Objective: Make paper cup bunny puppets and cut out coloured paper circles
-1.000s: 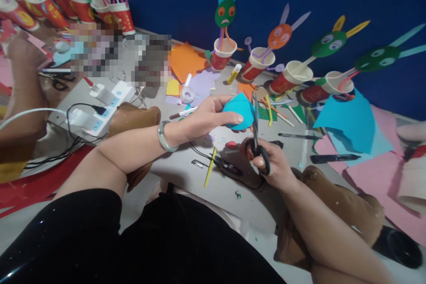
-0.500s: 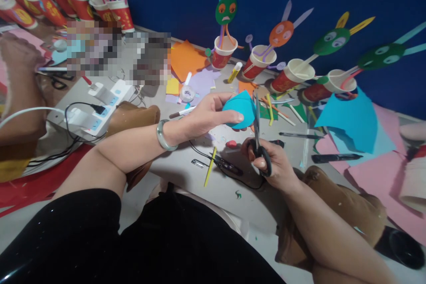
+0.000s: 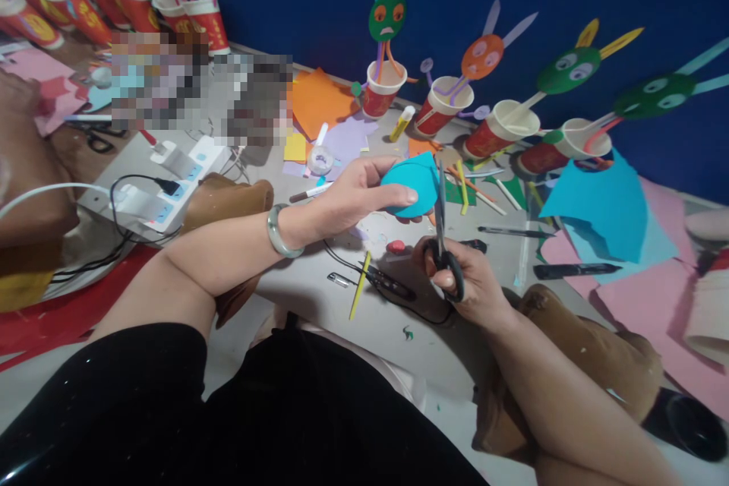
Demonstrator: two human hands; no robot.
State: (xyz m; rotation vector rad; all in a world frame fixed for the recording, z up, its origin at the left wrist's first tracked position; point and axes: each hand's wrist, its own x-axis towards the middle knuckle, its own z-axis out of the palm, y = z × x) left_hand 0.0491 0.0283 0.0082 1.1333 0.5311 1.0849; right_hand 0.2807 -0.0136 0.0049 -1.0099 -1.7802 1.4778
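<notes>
The left hand [image 3: 364, 194] pinches blue paper [image 3: 424, 181], its edge jutting past the fingertips beside scissors [image 3: 440, 216] gripped in the curled right hand [image 3: 470, 281], a red cup [image 3: 381, 99] well beyond.

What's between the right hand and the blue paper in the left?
In the head view, the scissors lie there, blades reaching up from the right hand to beside the blue paper; contact is unclear.

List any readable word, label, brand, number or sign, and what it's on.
No legible text.
Red paper cups with white rims: gold markings, too blurred to read.
Yellow-and-white cylindrical tube: markings, if any, too small.
White rectangular plastic power strip: same.
Bright-blue paper piece, black-handled metal scissors: none visible.
</notes>
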